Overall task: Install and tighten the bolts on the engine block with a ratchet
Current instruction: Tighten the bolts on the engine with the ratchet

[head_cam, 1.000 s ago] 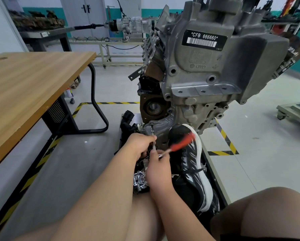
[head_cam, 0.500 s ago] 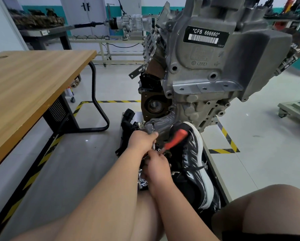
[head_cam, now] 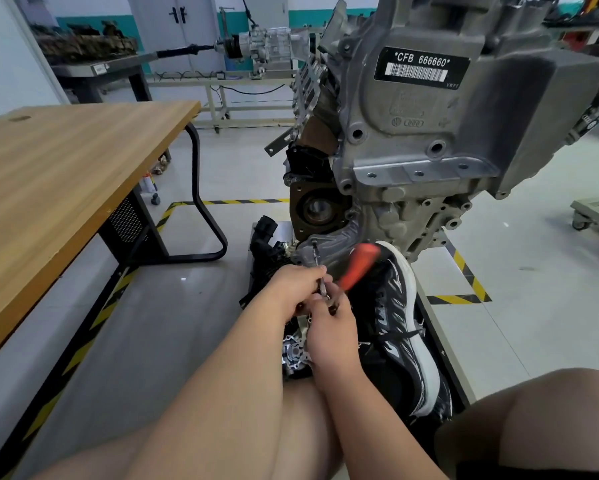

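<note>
The ratchet (head_cam: 355, 268) sits low at the foot of the engine block (head_cam: 423, 140), its orange handle angling up toward 2 o'clock and blurred, its metal drive end buried between the two hands. From there a thin steel extension (head_cam: 316, 255) runs up toward 12 o'clock to what is probably a bolt (head_cam: 314, 242) on the block's lower casting, too small to make out. The tool should be rigid and fairly light; the grippy orange handle is the place for leverage, while the slim shaft wants steadying near the head so it does not tip off the bolt.

The left hand (head_cam: 293, 289) is curled closed around the shaft, fingertips pinching it. The right hand (head_cam: 331, 327) sits just at 5 o'clock of it, fingers folded about the ratchet's head, though the exact grip is hidden.

A black-and-white shoe (head_cam: 402, 341) rests at 3 o'clock of the hands on the stand. A wooden table (head_cam: 66, 174) stands well apart at 9 o'clock.
</note>
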